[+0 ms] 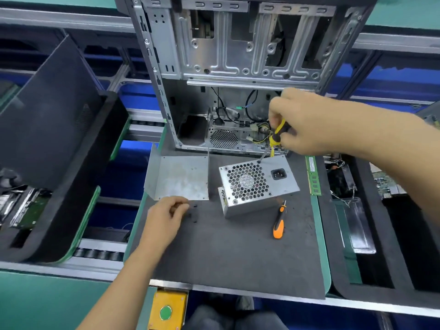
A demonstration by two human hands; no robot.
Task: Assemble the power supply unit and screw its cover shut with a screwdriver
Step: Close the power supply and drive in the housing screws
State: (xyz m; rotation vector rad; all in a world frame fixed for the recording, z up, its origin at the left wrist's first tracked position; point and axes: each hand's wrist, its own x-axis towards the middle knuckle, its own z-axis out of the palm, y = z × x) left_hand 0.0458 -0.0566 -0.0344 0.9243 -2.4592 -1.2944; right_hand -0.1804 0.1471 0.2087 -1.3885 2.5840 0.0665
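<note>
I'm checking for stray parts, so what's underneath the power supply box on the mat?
The power supply box rests tilted on the dark mat, with a small perforated metal piece poking out at its lower left. Anything further beneath is covered.

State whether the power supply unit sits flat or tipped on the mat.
Tipped. The power supply unit leans on one lower edge, fan grille facing up toward the camera, its far end lifted off the mat.
</note>
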